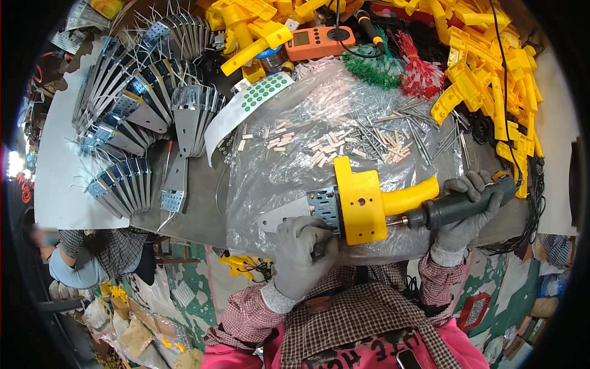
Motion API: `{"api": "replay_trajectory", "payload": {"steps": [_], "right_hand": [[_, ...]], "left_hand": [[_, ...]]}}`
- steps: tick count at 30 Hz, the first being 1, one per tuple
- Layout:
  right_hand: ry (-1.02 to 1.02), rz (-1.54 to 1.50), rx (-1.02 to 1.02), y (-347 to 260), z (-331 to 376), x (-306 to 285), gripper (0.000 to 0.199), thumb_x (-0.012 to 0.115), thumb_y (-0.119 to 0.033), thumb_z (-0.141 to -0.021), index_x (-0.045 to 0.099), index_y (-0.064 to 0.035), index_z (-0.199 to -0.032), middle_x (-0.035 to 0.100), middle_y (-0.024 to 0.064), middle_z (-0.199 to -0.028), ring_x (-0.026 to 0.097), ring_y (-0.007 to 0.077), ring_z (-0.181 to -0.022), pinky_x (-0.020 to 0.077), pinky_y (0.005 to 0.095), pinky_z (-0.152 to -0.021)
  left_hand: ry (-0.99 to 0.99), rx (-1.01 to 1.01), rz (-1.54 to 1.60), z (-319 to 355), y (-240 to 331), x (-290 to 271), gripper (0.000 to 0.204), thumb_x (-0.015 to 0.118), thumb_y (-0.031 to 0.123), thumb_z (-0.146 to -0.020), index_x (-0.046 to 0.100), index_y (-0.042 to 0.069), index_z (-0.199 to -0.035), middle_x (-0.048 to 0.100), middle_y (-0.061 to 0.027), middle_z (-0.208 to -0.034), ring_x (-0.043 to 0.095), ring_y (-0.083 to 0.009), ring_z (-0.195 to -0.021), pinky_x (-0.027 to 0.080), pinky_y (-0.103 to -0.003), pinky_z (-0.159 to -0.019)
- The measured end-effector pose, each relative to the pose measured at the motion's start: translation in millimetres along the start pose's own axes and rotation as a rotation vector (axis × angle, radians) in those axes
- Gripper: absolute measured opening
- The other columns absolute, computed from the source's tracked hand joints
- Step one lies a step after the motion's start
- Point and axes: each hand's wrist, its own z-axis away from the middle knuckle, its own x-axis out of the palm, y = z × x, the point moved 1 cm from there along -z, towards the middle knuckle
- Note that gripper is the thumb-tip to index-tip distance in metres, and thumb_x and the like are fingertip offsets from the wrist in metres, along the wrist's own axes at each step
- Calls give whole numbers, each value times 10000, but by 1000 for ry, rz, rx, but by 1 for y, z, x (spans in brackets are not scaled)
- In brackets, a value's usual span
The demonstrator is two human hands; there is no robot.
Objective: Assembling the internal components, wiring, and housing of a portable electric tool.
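Note:
My left hand, in a grey glove, is closed on the metal front part of a yellow plastic tool housing with a curved handle. A flat grey blade-like plate points left from that perforated metal part. In my gloved right hand lies a dark electric screwdriver, held level. Its bit reaches the housing's right side, below the handle; the exact contact point is too small to make out. The housing rests at the table's near edge, on clear plastic sheeting.
Metal plates with wires are fanned out at the left. Small pale pieces and long screws lie beyond the housing. Farther back are an orange meter, green-tipped and red-tipped bundles, and yellow housings. Another person is at left.

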Motion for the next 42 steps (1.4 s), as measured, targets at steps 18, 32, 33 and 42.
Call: {"api": "replay_trajectory", "payload": {"steps": [18,32,33,42], "right_hand": [[128,106,-30,-1,2,0,250,614,-327,-968,499,-121,-1052,511,17,-845,541,100,-721,447,362,-844],[28,-5,-14,2,3,1,253,646,-288,-943,480,-135,-1055,465,-22,-819,510,87,-726,444,330,-823],[26,-5,-17,1,2,1,253,646,-288,-943,480,-135,-1055,465,-22,-819,510,87,-726,444,330,-823],[352,1075,150,-77,-34,37,410,608,-324,-955,482,-151,-1305,572,79,-921,524,166,-576,477,297,-563]], "left_hand": [[-43,-7,38,3,9,-4,201,733,8,-712,638,69,-878,653,-94,-946,626,-290,-879,468,-394,-795],[-165,28,116,-9,4,-6,155,710,-6,-721,656,29,-862,640,-108,-906,639,-296,-831,495,-389,-716],[-165,31,116,-10,4,-6,155,710,-6,-721,656,29,-862,640,-108,-906,639,-296,-831,495,-389,-716],[-294,155,-206,-40,3,-35,833,908,259,-585,522,64,-1298,502,-152,-1225,516,-354,-1133,413,-469,-966]]}}
